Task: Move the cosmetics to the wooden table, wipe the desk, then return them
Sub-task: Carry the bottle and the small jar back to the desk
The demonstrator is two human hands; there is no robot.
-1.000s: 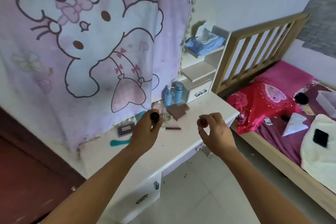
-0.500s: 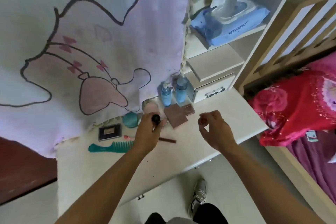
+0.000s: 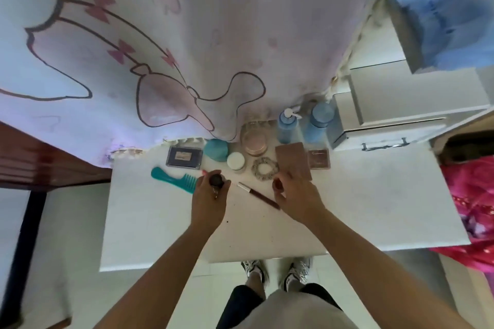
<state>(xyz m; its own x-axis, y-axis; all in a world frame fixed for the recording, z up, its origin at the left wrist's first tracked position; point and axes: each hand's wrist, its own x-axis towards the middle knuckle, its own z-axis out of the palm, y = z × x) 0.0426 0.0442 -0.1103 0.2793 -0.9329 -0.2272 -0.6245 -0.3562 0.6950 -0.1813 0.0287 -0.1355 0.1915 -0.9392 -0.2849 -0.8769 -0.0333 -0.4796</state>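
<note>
My left hand (image 3: 209, 201) grips a small dark-capped bottle (image 3: 216, 180) just above the white desk (image 3: 374, 208). To its right, my right hand (image 3: 296, 195) pinches a small dark red item (image 3: 278, 184) between thumb and fingers, beside a brown palette (image 3: 292, 157). A brown cosmetic pencil (image 3: 258, 195) lies between my hands. Along the desk's back stand a teal comb (image 3: 173, 180), a dark compact (image 3: 184, 156), a teal round item (image 3: 216, 149), a white-lidded jar (image 3: 236, 161), a clear pink jar (image 3: 254, 141), a scrunchie (image 3: 265, 168), a small square compact (image 3: 318, 159) and two blue bottles (image 3: 287, 128).
A pink cartoon blanket (image 3: 187, 35) hangs over the desk's back. A white drawer unit (image 3: 387, 131) stands at the back right, with a blue wipes pack (image 3: 449, 16) above. The dark wooden table (image 3: 40, 163) is on the left, a bed with red bedding (image 3: 473, 208) on the right.
The view has closed in and tipped down over the desk. Both hands have come down close to the desktop, each still holding its small item.
</note>
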